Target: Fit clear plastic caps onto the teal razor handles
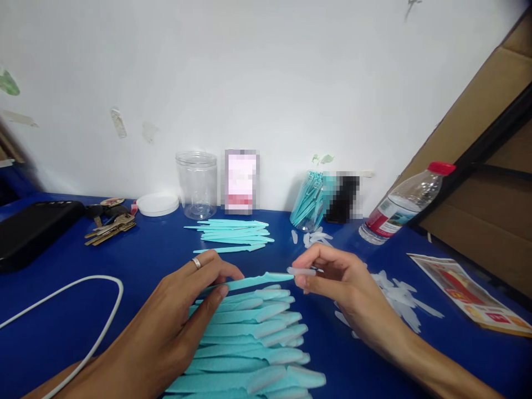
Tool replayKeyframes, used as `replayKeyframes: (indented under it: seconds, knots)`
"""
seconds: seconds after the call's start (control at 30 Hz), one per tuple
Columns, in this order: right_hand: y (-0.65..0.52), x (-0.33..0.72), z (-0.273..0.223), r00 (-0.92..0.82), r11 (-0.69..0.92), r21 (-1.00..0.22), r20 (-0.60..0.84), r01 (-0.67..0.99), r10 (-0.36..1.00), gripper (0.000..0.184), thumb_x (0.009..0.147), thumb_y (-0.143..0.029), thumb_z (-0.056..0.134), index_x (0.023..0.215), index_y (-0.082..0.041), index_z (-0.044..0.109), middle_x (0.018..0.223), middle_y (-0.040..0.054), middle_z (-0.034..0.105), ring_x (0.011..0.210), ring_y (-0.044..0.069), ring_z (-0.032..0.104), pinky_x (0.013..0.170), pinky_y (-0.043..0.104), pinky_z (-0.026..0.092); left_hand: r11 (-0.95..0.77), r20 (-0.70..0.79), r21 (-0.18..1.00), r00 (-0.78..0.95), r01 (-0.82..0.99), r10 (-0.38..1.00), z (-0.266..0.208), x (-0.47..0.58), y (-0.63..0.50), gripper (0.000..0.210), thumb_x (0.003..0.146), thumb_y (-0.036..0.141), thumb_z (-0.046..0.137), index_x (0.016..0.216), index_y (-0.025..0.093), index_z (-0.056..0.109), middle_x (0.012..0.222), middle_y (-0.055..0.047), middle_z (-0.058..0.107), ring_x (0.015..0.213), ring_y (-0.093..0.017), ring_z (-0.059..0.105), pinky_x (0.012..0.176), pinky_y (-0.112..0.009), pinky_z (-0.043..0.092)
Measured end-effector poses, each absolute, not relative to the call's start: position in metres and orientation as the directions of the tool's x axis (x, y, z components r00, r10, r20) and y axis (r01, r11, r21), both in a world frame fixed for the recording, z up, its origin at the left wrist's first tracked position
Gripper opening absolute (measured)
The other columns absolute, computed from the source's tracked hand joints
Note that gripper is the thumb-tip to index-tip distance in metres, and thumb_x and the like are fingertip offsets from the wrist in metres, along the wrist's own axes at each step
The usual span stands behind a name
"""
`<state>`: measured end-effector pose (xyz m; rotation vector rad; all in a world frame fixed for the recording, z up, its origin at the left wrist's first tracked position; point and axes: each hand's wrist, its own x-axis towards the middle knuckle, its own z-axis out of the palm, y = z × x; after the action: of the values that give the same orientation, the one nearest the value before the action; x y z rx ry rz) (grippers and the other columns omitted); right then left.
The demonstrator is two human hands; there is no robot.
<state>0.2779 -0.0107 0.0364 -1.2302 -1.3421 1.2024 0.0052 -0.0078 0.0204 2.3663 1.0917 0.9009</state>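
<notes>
My left hand (189, 299) pinches the handle of a turquoise eyebrow razor (253, 281), its blade end pointing right. Between the thumb and fingers of my right hand (332, 274) is a translucent blade cap (302, 271), right at the razor's tip; I cannot tell whether it is over the blade. Below both hands lies a large pile of turquoise razors (249, 338), many with clear caps on their ends. A smaller group of razors (233, 231) rests farther back. Loose translucent caps (401, 299) are scattered beside my right forearm, with a few more (318, 237) behind that hand.
Along the wall stand a clear jar (197, 185), a phone (241, 183), a container of razors (310, 199) and a water bottle (405, 205). A white lid (158, 204), keys (112, 226), a black device (39, 230) and a white cable (118, 293) are left; a printed card (469, 291) lies right.
</notes>
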Motion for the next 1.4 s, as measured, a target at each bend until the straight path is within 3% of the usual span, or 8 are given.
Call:
replayKeyframes:
  seconds: [0.2,0.5,0.67,0.9,1.1,1.23,1.4]
  knots:
    - [-0.012,0.28,0.036,-0.093,0.032,-0.992,0.021,0.121,0.995,0.019,0.073,-0.032,0.088,0.081,-0.021,0.075,0.073,-0.0018,0.066,0.069,0.014,0.054,0.064,0.027,0.038,-0.62,0.375,0.562,0.5,0.547,0.781,0.019,0.004,-0.005,0.02,0.11,0.028,0.042,0.119,0.033,0.06,0.106,0.004,0.068,0.094,-0.014,0.069,0.081,-0.02,0.054]
    - [-0.013,0.279,0.037,-0.111,0.016,-0.988,-0.001,0.151,0.994,0.022,0.071,-0.033,0.089,0.08,-0.021,0.074,0.072,-0.0018,0.064,0.068,0.015,0.052,0.062,0.027,0.036,-0.598,0.355,0.579,0.489,0.555,0.797,0.018,0.005,-0.007,0.02,0.111,0.029,0.041,0.119,0.033,0.059,0.108,0.003,0.067,0.096,-0.014,0.068,0.084,-0.022,0.053]
    - [-0.019,0.274,0.038,-0.151,0.028,-0.983,0.0,0.183,0.988,0.024,0.076,-0.039,0.087,0.084,-0.021,0.073,0.077,-0.0004,0.066,0.07,0.016,0.055,0.063,0.028,0.039,-0.625,0.372,0.584,0.513,0.518,0.774,0.02,0.007,-0.009,0.021,0.111,0.028,0.041,0.117,0.031,0.06,0.104,0.002,0.068,0.093,-0.015,0.068,0.08,-0.022,0.054]
    - [-0.027,0.266,0.039,-0.198,0.036,-0.986,0.003,0.165,0.98,0.019,0.079,-0.036,0.086,0.083,-0.022,0.073,0.079,0.0009,0.071,0.072,0.017,0.059,0.064,0.028,0.045,-0.642,0.409,0.586,0.504,0.495,0.761,0.01,0.012,-0.022,0.026,0.109,0.029,0.045,0.126,0.034,0.064,0.105,0.002,0.072,0.094,-0.017,0.07,0.084,-0.023,0.057]
    - [-0.032,0.265,0.039,-0.208,-0.013,-0.988,-0.045,0.155,0.977,0.024,0.076,-0.036,0.091,0.08,-0.021,0.073,0.075,0.0006,0.07,0.071,0.016,0.06,0.065,0.026,0.046,-0.53,0.342,0.662,0.416,0.529,0.843,-0.01,0.011,-0.036,0.031,0.11,0.04,0.043,0.134,0.036,0.064,0.121,-0.003,0.07,0.103,-0.022,0.068,0.085,-0.029,0.057]
    - [-0.031,0.264,0.038,-0.213,-0.027,-0.991,-0.056,0.134,0.975,0.024,0.073,-0.033,0.093,0.08,-0.021,0.074,0.075,0.0008,0.07,0.073,0.017,0.061,0.065,0.026,0.046,-0.522,0.327,0.692,0.428,0.498,0.842,-0.01,0.013,-0.037,0.031,0.113,0.037,0.039,0.135,0.039,0.061,0.118,0.0,0.068,0.103,-0.018,0.067,0.095,-0.029,0.054]
    - [-0.033,0.264,0.037,-0.214,-0.039,-0.991,-0.066,0.128,0.975,0.022,0.074,-0.031,0.091,0.08,-0.02,0.073,0.076,0.0013,0.071,0.073,0.017,0.062,0.064,0.027,0.047,-0.557,0.365,0.69,0.442,0.462,0.819,-0.004,0.015,-0.037,0.029,0.111,0.031,0.041,0.13,0.035,0.063,0.111,-0.001,0.067,0.095,-0.018,0.066,0.085,-0.028,0.055]
